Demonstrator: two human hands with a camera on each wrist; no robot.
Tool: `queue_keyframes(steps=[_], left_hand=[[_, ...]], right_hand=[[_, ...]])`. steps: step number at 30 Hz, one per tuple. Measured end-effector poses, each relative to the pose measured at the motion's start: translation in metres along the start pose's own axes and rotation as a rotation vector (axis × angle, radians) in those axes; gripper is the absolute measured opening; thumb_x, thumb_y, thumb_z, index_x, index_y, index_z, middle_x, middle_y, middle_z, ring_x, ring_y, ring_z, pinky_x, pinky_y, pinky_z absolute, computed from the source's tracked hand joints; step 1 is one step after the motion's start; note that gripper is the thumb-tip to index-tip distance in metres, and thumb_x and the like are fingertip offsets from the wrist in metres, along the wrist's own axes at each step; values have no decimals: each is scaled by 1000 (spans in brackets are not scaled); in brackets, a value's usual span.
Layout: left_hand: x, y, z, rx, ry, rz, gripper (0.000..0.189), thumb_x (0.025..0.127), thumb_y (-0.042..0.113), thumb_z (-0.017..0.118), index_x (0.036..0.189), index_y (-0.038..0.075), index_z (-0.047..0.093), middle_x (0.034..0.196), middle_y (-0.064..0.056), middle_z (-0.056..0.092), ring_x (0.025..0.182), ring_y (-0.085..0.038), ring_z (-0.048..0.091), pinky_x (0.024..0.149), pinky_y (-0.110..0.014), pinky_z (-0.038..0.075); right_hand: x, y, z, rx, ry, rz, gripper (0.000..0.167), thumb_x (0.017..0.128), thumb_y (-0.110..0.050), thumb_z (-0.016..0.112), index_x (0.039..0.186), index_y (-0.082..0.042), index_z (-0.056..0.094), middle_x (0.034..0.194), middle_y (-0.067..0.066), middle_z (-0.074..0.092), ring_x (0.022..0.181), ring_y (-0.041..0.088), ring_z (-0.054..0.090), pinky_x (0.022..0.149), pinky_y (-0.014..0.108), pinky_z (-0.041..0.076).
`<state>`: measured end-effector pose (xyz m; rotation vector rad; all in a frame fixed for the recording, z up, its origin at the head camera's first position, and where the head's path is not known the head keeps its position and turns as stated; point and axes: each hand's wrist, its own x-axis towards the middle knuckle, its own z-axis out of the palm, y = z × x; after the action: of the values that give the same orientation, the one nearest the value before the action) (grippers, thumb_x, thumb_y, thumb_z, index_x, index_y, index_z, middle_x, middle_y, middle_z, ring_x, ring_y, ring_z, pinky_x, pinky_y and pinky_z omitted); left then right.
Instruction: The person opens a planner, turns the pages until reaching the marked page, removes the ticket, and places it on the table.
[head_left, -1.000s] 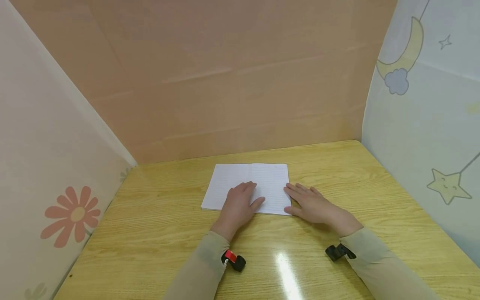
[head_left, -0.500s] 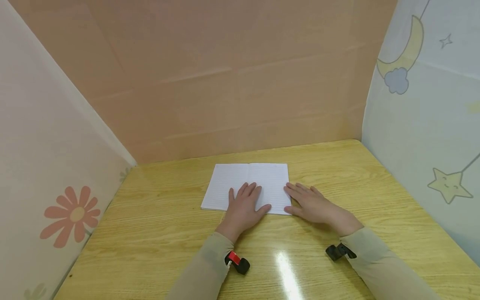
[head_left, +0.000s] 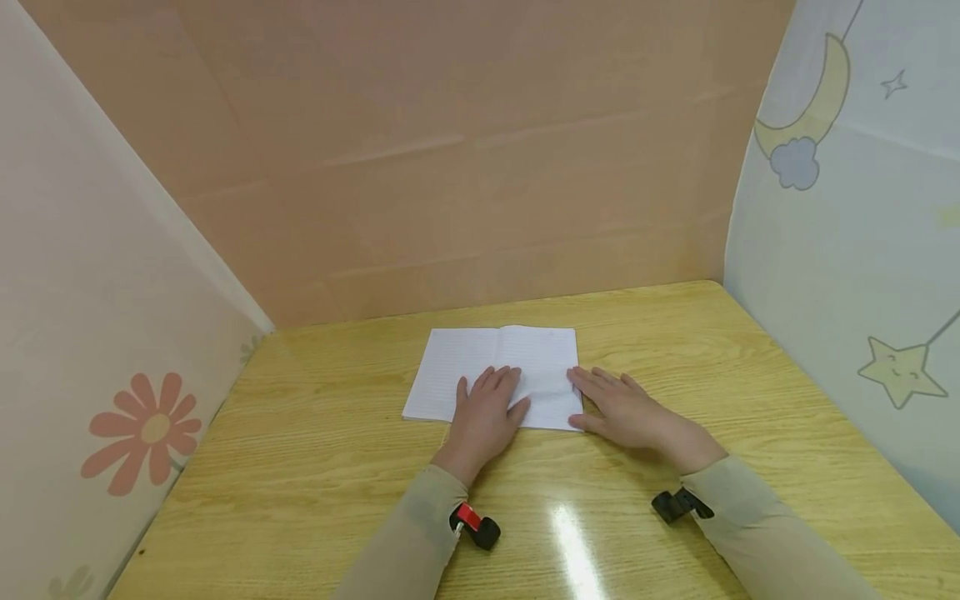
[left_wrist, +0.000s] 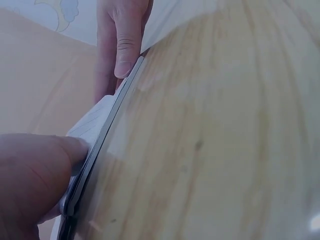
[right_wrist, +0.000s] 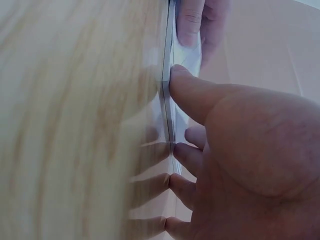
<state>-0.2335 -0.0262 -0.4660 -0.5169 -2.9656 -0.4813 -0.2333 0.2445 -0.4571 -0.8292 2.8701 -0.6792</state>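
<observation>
An open notebook with white lined pages lies flat on the wooden table. My left hand rests on it near the centre fold, fingers extended over the pages and thumb pointing right. Beside that thumb the right page is slightly wavy. At the notebook's right edge my right hand touches the page margin with its fingertips and thumb, fingers straight. In the right wrist view the right thumb lies on the page edge while other fingertips meet the tabletop. The left wrist view shows the left thumb on the page.
The yellow wood-grain table ends at a plain tan backdrop. A white panel with a flower print stands on the left. On the right rises a pale panel with moon and star drawings. Each wrist carries a small black camera.
My left hand has shifted slightly right on the notebook and its fingers spread, then its thumb drew back toward the fingers. The right page now ripples beside it. The right hand stays put.
</observation>
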Motion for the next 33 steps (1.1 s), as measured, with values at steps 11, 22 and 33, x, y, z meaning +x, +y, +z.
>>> queue_keyframes(steps=[11, 22, 33], left_hand=[[2, -6, -1, 38, 140, 41, 70, 115, 16, 60, 176, 34, 29, 162, -10, 57, 146, -30, 58, 118, -66, 44], [4, -17, -4, -5, 301, 27, 98, 97, -12, 70, 175, 36, 33, 180, -27, 15, 159, -46, 36, 116, -52, 51], [2, -23, -11, 298, 327, 2, 28, 106, 6, 69, 123, 22, 85, 179, -19, 28, 168, -45, 12, 127, -77, 12]], right_hand=[[-1, -18, -12, -25, -38, 32, 77, 111, -46, 66, 167, 2, 43, 172, 25, 40, 158, 56, 32, 122, 82, 18], [-1, -25, -15, -44, -65, 49, 77, 112, -45, 66, 167, 3, 42, 173, 24, 39, 159, 55, 31, 123, 81, 18], [-2, -24, -15, -52, -69, 47, 77, 112, -45, 64, 168, 2, 41, 174, 24, 38, 159, 54, 30, 124, 79, 19]])
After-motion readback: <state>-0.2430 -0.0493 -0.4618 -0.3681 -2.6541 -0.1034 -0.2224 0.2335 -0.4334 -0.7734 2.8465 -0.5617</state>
